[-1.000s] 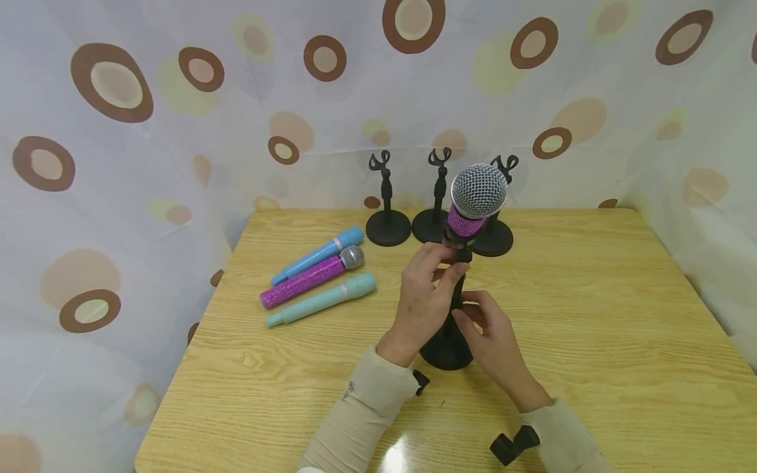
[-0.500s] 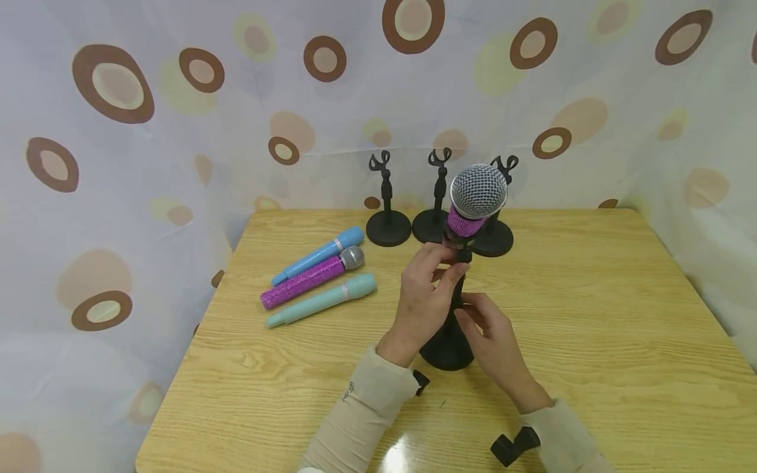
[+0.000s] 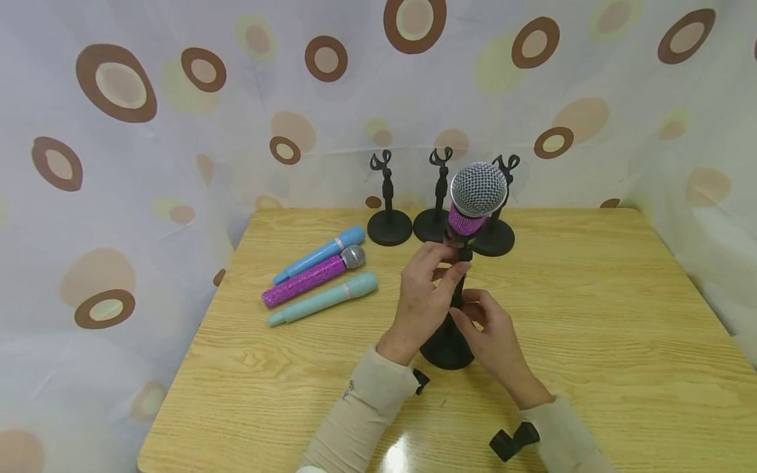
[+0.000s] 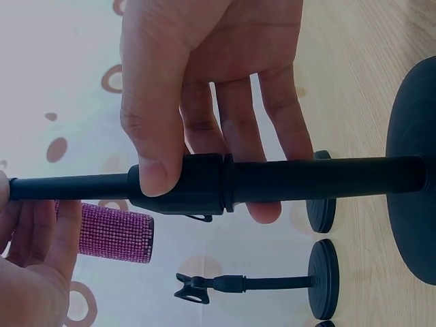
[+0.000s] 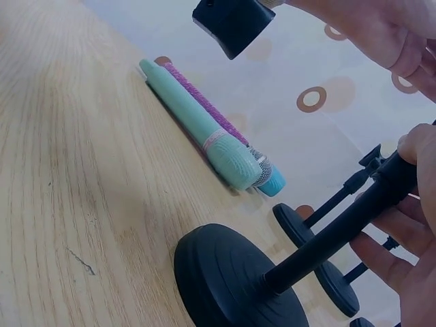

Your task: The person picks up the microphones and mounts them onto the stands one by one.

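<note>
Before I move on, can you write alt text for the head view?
A person's left hand and right hand grip a black stand bearing a purple microphone on a wooden table. Three more microphones lie to the left; three more stands rise behind.

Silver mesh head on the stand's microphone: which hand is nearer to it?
Left. The left hand holds the black stand near its top, below the silver mesh head; the right hand grips the stand farther down, at the collar of its pole.

Blue microphone [image 3: 319, 255]; purple glittered microphone [image 3: 304, 281]; mint microphone [image 3: 323, 299]; three black stands [image 3: 388, 228], upright; wood-grain tabletop [image 3: 603, 315]; circle-patterned cloth [image 3: 367, 98] behind.
</note>
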### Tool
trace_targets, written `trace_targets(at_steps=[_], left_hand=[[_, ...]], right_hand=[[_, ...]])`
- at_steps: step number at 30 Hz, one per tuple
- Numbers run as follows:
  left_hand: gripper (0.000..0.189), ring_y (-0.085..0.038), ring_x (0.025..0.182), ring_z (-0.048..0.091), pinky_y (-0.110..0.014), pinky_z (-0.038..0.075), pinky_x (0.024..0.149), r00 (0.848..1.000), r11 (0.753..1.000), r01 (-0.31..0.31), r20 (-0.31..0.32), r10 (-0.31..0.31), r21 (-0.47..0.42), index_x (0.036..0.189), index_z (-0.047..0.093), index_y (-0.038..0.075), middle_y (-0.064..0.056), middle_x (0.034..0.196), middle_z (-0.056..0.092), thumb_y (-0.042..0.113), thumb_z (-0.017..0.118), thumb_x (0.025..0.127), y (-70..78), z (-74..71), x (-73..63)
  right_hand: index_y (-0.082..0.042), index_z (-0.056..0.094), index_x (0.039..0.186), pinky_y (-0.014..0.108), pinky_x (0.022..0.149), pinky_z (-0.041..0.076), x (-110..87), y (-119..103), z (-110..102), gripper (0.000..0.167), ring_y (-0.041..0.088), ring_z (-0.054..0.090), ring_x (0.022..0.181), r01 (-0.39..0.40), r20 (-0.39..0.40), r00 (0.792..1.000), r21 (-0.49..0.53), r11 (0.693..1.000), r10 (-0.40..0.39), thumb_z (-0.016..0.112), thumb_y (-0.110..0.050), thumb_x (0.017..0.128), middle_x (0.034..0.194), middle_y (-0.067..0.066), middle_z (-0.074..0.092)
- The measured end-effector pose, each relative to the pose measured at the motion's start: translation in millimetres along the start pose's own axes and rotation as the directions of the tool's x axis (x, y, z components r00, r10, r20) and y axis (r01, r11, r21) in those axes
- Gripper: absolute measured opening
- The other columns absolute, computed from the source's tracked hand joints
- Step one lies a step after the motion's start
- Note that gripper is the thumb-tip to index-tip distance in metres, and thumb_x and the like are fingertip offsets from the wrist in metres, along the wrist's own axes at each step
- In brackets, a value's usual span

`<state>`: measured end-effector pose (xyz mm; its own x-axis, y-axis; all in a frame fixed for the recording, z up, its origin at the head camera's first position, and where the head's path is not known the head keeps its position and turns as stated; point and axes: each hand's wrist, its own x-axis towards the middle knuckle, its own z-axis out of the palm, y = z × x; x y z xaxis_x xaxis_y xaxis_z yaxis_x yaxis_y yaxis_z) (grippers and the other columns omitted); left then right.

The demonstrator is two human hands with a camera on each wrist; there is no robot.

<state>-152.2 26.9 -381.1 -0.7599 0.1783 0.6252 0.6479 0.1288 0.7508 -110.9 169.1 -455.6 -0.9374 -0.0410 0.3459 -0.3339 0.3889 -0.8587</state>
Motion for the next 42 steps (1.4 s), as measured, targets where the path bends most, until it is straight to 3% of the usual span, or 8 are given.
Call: trace_targets(at_steps=[4,7,19,25,30,34,38,42], left_hand=[[0.018,-0.016,0.098,0.065,-0.02,0.057,0.084,1.0,1.0,0.001,-0.006,-0.001,-0.004,0.105,0.068,0.004,-0.009,0.104,0.063,0.018,0.066,0.094,0.0,-0.1,0.4],[0.019,-0.018,0.099,0.065,-0.02,0.057,0.085,1.0,1.0,0.004,-0.004,-0.004,-0.018,0.106,0.068,0.003,-0.009,0.104,0.063,0.018,0.067,0.094,0.2,0.0,0.4],[0.019,-0.015,0.099,0.065,-0.02,0.057,0.084,1.0,1.0,0.001,-0.004,-0.001,-0.001,0.106,0.068,0.003,-0.009,0.105,0.064,0.017,0.068,0.094,-2.1,1.4,-2.3],[0.02,-0.016,0.1,0.065,-0.021,0.057,0.085,0.996,0.997,0.071,0.061,-0.07,-0.015,0.111,0.066,0.005,-0.008,0.108,0.064,0.019,0.066,0.096,-4.3,0.7,-7.0],[0.024,-0.01,0.102,0.064,-0.019,0.055,0.089,0.973,0.985,0.167,0.153,-0.171,0.038,0.114,0.068,0.009,-0.003,0.111,0.067,0.027,0.06,0.1,-16.1,0.0,-22.7],[0.027,-0.008,0.103,0.064,-0.02,0.053,0.092,0.959,0.978,0.185,0.198,-0.2,0.092,0.116,0.069,0.011,0.0,0.112,0.068,0.029,0.058,0.1,-27.0,1.5,-35.9],[0.027,-0.007,0.106,0.065,-0.019,0.052,0.094,0.954,0.975,0.192,0.211,-0.212,0.111,0.118,0.069,0.014,0.001,0.113,0.069,0.031,0.057,0.1,-34.5,5.1,-44.3],[0.026,-0.007,0.107,0.066,-0.02,0.054,0.091,0.951,0.971,0.231,0.196,-0.238,0.056,0.117,0.069,0.014,0.001,0.114,0.07,0.029,0.056,0.101,-36.3,10.4,-48.6]], right_hand=[[-0.003,0.062,0.117,0.008,0.088,0.05,0.8,3,1,0.022,0.005,0.064,0.096,0.053,-0.005,0.999,-0.036,0.998,-0.053,0.064,-0.003,0.095,0.107,0.008,0.063],[-0.001,0.063,0.114,0.006,0.086,0.049,2.0,5,2,0.021,0.004,0.063,0.093,0.066,-0.014,0.998,-0.082,0.994,-0.068,0.066,-0.001,0.093,0.104,0.009,0.063],[-0.003,0.06,0.109,0.011,0.078,0.052,4.1,3,2,0.021,0.002,0.063,0.083,-0.033,-0.013,0.999,-0.117,0.993,0.032,0.07,-0.01,0.092,0.099,0.009,0.067],[-0.002,0.057,0.109,0.011,0.078,0.052,2.5,4,3,0.022,0.001,0.064,0.085,-0.043,-0.008,0.999,-0.075,0.996,0.042,0.069,-0.01,0.093,0.101,0.01,0.066],[-0.001,0.058,0.11,0.009,0.082,0.051,0.6,4,5,0.02,-0.001,0.062,0.09,-0.041,0.004,0.999,-0.056,0.998,0.041,0.067,-0.008,0.094,0.104,0.011,0.065],[0.0,0.059,0.11,0.007,0.086,0.049,-1.3,9,6,0.019,0.002,0.064,0.094,0.009,-0.005,1.0,-0.052,0.999,-0.009,0.066,-0.006,0.094,0.105,0.013,0.065],[-0.001,0.062,0.112,0.008,0.087,0.049,-3.4,15,7,0.019,0.006,0.066,0.097,0.048,-0.011,0.999,-0.062,0.997,-0.048,0.065,-0.006,0.094,0.107,0.011,0.067],[-0.004,0.066,0.114,0.012,0.083,0.053,-7.0,25,10,0.021,0.006,0.065,0.096,0.081,-0.019,0.996,-0.122,0.989,-0.084,0.066,-0.002,0.092,0.106,0.008,0.069]])
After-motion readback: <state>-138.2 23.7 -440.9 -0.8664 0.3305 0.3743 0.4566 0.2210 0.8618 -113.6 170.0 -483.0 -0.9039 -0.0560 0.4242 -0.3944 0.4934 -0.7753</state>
